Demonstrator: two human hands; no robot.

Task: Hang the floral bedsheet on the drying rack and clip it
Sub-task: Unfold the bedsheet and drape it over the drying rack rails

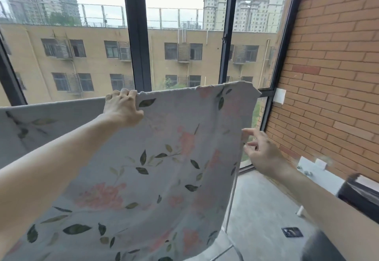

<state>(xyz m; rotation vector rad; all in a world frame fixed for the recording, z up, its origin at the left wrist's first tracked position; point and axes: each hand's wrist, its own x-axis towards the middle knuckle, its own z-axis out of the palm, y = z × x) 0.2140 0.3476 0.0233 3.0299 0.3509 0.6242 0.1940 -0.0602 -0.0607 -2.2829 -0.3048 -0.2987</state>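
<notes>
The floral bedsheet hangs in front of you, draped over what you can take to be the top bar of the drying rack, with its upper fold running across the window and its printed face falling toward you. Your left hand has its fingers curled over that upper fold, gripping cloth and probably the bar beneath. Your right hand sits at the sheet's right side edge with the fingers spread and loosely bent; the fingertips are at or just beside the hem, and whether they actually pinch it is hard to say.

Expect the sheet to handle as soft, limp cloth: light for its size, with no stiffness, so it sags and slides wherever you let go (a damp one would drag harder, but you can't judge wetness here). Take it at the hems and corners, and keep one hand on the fold over the bar while the other pulls the side edge taut.

The rack itself is almost wholly covered; only a thin pale leg shows below the right edge. No clips are visible anywhere. The sheet's lower part and left stretch run out of view, and the dark objects by the brick wall at lower right are too blurred to name.
</notes>
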